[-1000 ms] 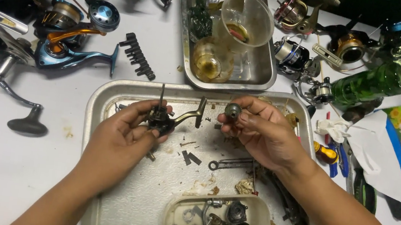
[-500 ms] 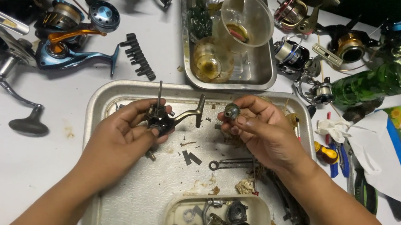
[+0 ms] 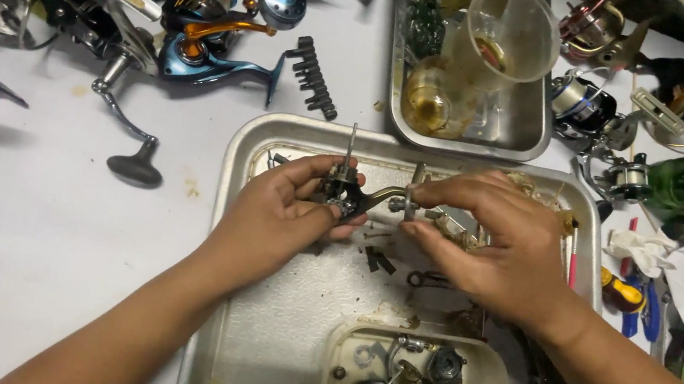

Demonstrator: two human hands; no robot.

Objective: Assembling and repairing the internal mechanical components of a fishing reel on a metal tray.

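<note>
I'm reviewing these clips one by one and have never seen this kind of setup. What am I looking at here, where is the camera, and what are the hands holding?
There is no machine here: a person works with two bare hands, filmed by a camera worn on the head and looking down at a white table. The left hand grips a small dark metal fishing reel body with a thin upright shaft. The right hand pinches the bronze-coloured arm that sticks out of that body. Both hands hover over a dull silver metal tray scattered with tiny parts; a pale plastic tub of loose reel pieces sits at its near edge. Behind it, a second steel tray holds a clear plastic cup. A blue and orange fishing reel lies to the left, with a black row of screwdriver bits beside it.
</note>
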